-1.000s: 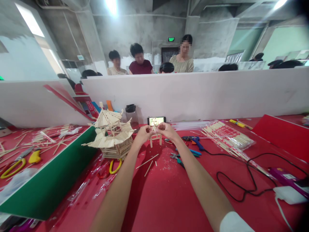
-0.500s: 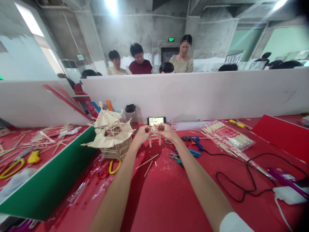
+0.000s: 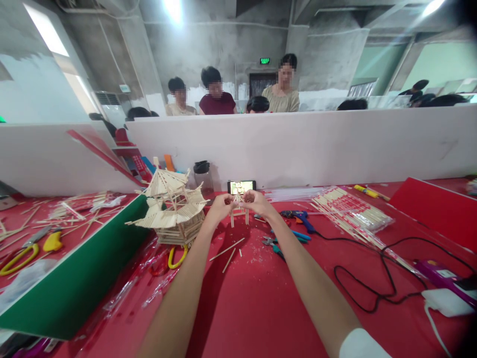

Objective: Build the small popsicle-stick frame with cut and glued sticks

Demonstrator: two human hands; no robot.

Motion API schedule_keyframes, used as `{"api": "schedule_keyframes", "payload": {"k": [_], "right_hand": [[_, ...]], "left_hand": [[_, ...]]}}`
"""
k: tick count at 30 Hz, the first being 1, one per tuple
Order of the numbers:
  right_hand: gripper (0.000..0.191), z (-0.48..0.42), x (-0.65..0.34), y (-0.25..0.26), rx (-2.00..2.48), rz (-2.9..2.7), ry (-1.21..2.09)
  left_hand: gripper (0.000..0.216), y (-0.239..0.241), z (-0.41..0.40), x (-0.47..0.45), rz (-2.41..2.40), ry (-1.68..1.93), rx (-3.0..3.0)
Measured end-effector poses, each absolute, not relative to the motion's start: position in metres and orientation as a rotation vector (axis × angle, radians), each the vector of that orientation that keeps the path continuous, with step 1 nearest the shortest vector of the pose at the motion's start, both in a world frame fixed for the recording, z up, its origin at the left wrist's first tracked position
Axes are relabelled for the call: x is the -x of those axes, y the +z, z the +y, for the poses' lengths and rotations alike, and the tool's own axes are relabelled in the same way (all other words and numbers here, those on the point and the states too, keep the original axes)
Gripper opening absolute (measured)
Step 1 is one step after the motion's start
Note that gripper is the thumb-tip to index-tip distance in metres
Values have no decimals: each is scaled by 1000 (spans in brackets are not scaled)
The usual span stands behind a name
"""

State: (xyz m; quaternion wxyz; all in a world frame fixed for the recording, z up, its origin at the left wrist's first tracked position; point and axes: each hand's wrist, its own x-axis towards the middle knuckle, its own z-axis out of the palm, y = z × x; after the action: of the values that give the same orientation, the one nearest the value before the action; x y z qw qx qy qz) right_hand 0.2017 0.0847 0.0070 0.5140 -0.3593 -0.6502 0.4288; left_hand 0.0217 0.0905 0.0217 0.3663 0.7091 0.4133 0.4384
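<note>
My left hand [image 3: 219, 208] and my right hand [image 3: 256, 201] are stretched out over the red table [image 3: 253, 303]. Both pinch the top of a small frame of wooden sticks [image 3: 239, 214], held upright between them with its legs hanging down. A finished stick pagoda model [image 3: 172, 208] stands just left of my left hand. A phone [image 3: 241, 187] leans against the white partition right behind the frame, its screen lit.
Loose sticks [image 3: 227, 249] lie under my hands. Pliers [image 3: 274, 244] and a blue glue gun [image 3: 301, 217] with a black cable [image 3: 376, 278] lie to the right, beside packs of sticks [image 3: 352, 211]. A green board [image 3: 74, 278] and yellow scissors [image 3: 22, 254] are left. People stand behind the partition [image 3: 298, 144].
</note>
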Motion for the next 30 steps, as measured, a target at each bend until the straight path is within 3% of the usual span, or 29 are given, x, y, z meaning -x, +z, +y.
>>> {"api": "schedule_keyframes", "payload": {"k": [30], "right_hand": [[39,89,-199,3,895,-1563,982]], "left_hand": [[40,5,103,-21,1008,1191,-1800]]}}
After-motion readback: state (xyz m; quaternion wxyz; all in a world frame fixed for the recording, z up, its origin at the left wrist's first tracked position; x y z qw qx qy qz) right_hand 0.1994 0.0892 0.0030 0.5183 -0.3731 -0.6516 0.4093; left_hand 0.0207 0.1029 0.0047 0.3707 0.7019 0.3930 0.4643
